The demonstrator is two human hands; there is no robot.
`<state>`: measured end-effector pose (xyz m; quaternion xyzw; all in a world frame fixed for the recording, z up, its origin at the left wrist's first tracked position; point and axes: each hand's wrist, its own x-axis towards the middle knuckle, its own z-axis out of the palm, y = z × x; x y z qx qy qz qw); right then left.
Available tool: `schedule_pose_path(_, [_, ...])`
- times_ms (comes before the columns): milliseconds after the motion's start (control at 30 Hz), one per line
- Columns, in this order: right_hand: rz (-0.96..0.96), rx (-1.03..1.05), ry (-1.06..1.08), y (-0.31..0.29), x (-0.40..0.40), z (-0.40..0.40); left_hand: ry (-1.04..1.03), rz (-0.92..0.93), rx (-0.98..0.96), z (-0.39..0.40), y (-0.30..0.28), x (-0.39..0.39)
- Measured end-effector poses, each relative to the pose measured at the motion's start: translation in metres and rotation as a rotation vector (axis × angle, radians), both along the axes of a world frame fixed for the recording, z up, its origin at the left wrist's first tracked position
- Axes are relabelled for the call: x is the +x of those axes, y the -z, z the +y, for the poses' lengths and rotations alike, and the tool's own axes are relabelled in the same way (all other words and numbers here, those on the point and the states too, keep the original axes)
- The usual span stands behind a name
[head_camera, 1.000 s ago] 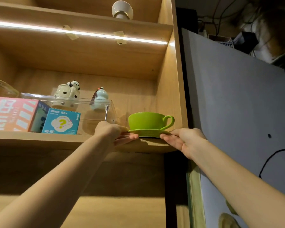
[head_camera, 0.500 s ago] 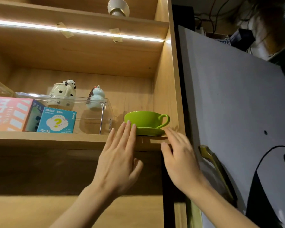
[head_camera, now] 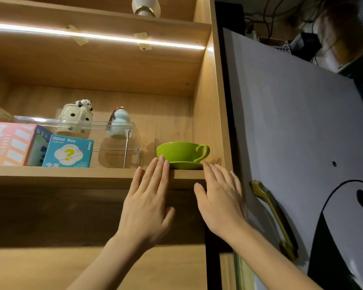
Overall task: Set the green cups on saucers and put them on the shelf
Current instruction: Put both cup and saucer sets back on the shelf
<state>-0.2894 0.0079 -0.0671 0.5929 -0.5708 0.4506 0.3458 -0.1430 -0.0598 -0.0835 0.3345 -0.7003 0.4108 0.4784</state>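
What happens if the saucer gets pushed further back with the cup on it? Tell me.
The saucer looks glazed, so it would probably slide easily on the smooth shelf. The cup sits loose on it and may shift or rattle under a jerk. Both look ceramic, likely to chip against the side wall close by the handle.

Two bare hands, no gloves, rings, watches or bracelets seen. Left hand (head_camera: 148, 203): back of the hand faces the camera, slim fingers, nails short and rounded with a pale glossy look. Right hand (head_camera: 222, 203): seen more edge-on from the thumb side, slightly blurred, nails hard to make out. Below each hand the wrist and forearm are bare down to the picture's bottom edge; no sleeve or cuff in view. No marks visible.
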Motion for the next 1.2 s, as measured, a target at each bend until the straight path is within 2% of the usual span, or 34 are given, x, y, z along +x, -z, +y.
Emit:
schedule_pose_path(133, [0.040, 0.075, 0.021, 0.002, 0.000, 0.004, -0.008, -0.041, 0.050, 0.006, -0.001, 0.004])
schedule_pose_path(200, [0.065, 0.151, 0.033, 0.001, 0.000, 0.011, 0.053, -0.069, 0.112, 0.013, -0.005, 0.009])
schedule_pose_path(267, [0.099, 0.235, 0.051, 0.000, -0.001, 0.021, 0.158, -0.102, 0.286, 0.026, -0.014, 0.016])
schedule_pose_path(333, [0.120, 0.307, 0.050, -0.004, 0.000, 0.034, 0.345, -0.043, 0.512, 0.047, -0.025, 0.025])
schedule_pose_path(400, [0.075, 0.346, -0.037, -0.007, 0.003, 0.048, 0.581, 0.125, 0.641, 0.068, -0.028, 0.037])
schedule_pose_path(467, [-0.057, 0.351, -0.222, -0.006, 0.008, 0.061, 0.744, 0.263, 0.699, 0.088, -0.025, 0.049])
schedule_pose_path(600, [-0.265, 0.404, -0.486, 0.012, 0.022, 0.077, 0.913, 0.361, 1.000, 0.119, -0.008, 0.072])
schedule_pose_path(733, [-0.434, 0.507, -0.687, 0.045, 0.035, 0.090, 0.967, 0.396, 1.190, 0.133, 0.028, 0.101])
schedule_pose_path(833, [-0.526, 0.582, -0.759, 0.082, 0.040, 0.095, 1.054, 0.466, 1.323, 0.133, 0.066, 0.128])
schedule_pose_path(1000, [-0.730, 0.745, -0.817, 0.162, 0.044, 0.094, 1.207, 0.900, 1.506, 0.128, 0.148, 0.158])
schedule_pose_path(1100, [-0.881, 0.826, -0.834, 0.213, 0.049, 0.093, 1.163, 1.140, 1.470, 0.127, 0.206, 0.167])
schedule_pose_path(1200, [-0.992, 0.927, -0.813, 0.265, 0.059, 0.091, 1.029, 1.266, 1.434, 0.125, 0.265, 0.174])
